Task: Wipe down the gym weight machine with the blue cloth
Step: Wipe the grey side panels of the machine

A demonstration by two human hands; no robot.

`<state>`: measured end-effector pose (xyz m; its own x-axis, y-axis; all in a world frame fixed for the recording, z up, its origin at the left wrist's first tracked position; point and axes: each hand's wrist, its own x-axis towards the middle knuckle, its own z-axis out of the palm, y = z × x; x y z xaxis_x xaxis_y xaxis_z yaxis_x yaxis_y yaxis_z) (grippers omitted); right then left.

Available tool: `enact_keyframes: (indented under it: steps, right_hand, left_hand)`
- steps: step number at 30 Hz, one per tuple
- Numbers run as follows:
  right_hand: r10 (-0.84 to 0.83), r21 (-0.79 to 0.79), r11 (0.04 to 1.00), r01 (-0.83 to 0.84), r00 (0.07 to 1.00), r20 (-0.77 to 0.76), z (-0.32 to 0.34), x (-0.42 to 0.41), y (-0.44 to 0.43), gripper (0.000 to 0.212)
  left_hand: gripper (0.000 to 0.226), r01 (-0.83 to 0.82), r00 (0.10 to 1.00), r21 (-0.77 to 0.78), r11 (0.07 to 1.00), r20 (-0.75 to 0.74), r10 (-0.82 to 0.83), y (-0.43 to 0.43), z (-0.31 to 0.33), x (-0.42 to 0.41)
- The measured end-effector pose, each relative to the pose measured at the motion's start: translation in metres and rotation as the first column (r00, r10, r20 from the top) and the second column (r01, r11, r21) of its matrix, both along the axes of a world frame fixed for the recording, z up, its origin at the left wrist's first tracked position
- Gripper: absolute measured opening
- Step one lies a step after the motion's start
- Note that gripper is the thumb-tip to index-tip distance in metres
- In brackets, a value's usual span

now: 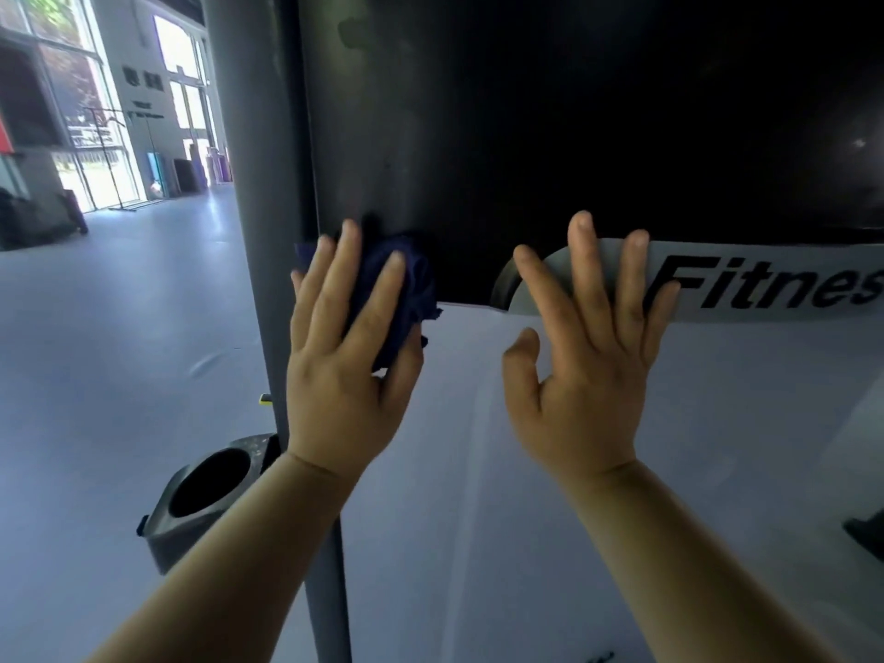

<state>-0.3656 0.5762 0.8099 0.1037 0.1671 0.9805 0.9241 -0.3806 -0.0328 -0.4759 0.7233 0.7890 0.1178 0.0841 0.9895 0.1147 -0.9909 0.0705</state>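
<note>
The gym weight machine's dark shroud panel (550,112) fills the upper middle and right, with a pale lower panel (717,399) and a grey band lettered "Fitnes" (765,284). A bunched dark blue cloth (411,275) lies against the panel's lower left corner. My left hand (344,356) presses the cloth flat to the panel with straight, spread fingers. My right hand (588,356) rests flat on the panel with fingers straight, its fingertips on the grey band.
A grey upright post (253,184) of the machine stands just left of the cloth. A dark cup holder (205,490) juts out low on the post. The gym floor (119,327) stretches left toward windows, racks and rolled mats at the back.
</note>
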Motion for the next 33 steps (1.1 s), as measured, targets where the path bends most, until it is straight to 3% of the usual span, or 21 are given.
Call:
enact_keyframes:
  steps: [3,6,8,10,15,18,22,24,29,31,33]
  right_hand:
    - [0.038,-0.026,0.999,-0.039,0.999,-0.023,0.001,0.000,-0.003,0.061]
    - [0.058,-0.057,0.997,-0.060,0.998,-0.036,0.000,0.000,-0.007,0.061]
    - [0.062,-0.075,0.995,-0.065,0.997,-0.039,-0.001,0.000,-0.009,0.060]
    - [0.081,-0.101,0.991,-0.086,0.995,-0.054,0.001,0.000,-0.012,0.060]
    - [0.207,-0.120,0.968,-0.222,0.970,-0.127,-0.002,0.004,-0.032,0.061]
    - [0.194,-0.096,0.973,-0.210,0.970,-0.148,-0.015,0.017,-0.050,0.057]
    - [0.151,-0.125,0.976,-0.176,0.971,-0.185,-0.033,0.036,-0.073,0.059]
    - [0.152,-0.129,0.975,-0.179,0.969,-0.194,-0.039,0.045,-0.082,0.059]
    - [0.208,-0.099,0.968,-0.230,0.958,-0.198,-0.044,0.066,-0.097,0.061]
    - [0.231,-0.088,0.963,-0.253,0.951,-0.207,-0.043,0.078,-0.104,0.061]
    - [0.253,-0.082,0.957,-0.277,0.942,-0.220,-0.042,0.093,-0.113,0.061]
  left_hand:
    - [0.058,-0.024,0.991,0.008,1.000,-0.135,0.025,-0.010,-0.055,0.001]
    - [0.053,-0.007,0.942,0.152,0.988,-0.332,0.058,-0.019,-0.115,-0.009]
    - [0.055,0.028,0.925,0.237,0.971,-0.374,0.065,-0.018,-0.111,-0.011]
    - [0.053,0.028,0.955,0.217,0.976,-0.295,0.038,-0.018,-0.074,-0.006]
    - [0.052,-0.001,1.000,-0.019,1.000,-0.009,0.001,-0.027,0.003,0.018]
    - [0.053,0.010,0.995,0.020,1.000,-0.104,-0.007,-0.044,-0.042,0.027]
    - [0.044,0.053,0.947,0.224,0.973,-0.322,0.023,-0.061,-0.114,0.024]
    - [0.044,0.067,0.953,0.255,0.965,-0.302,0.014,-0.061,-0.096,0.028]
    - [0.038,0.044,0.997,0.052,0.998,-0.061,-0.040,-0.078,-0.005,0.049]
    - [0.035,-0.005,0.999,0.045,0.999,-0.035,0.007,-0.089,-0.008,0.058]
    - [0.036,-0.035,0.992,0.093,0.995,-0.114,0.045,-0.102,-0.041,0.067]
